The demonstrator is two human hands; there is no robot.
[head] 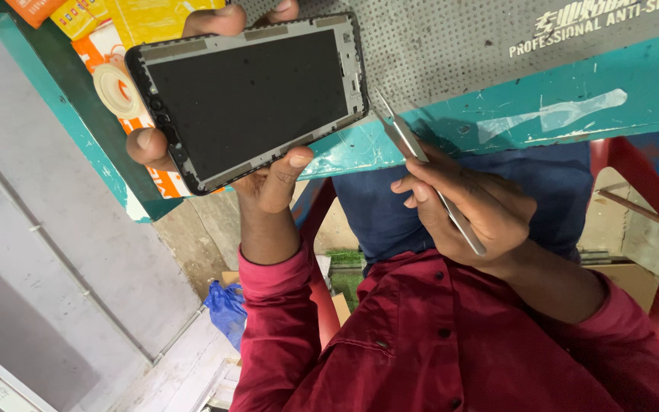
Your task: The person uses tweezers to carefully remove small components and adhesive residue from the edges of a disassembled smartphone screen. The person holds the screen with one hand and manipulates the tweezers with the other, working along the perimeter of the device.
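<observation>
1. The right hand (470,202) sits nearest the red-shirted body, fingers pressed together around thin metal tweezers (421,164), whose tips reach the phone's (249,103) corner.
2. The left hand (265,179) pinches the phone by its edges: thumb on the near long edge, a finger at the short end, fingertips over the far edge. The phone is held above the table edge (497,126), dark panel facing up, frame bare around it.
3. Risk, as I judge it: the hold is by fingertips only, so a push from the tweezers could twist the phone loose; a slipping point could scratch the panel or jab the thumb.
4. Room: the grey dotted mat (451,46) just beyond is bare, good for resting the phone.
5. Farther left, a tape roll (116,91) and orange packets (97,23) crowd the table corner; past the edge is open drop to the floor.
</observation>
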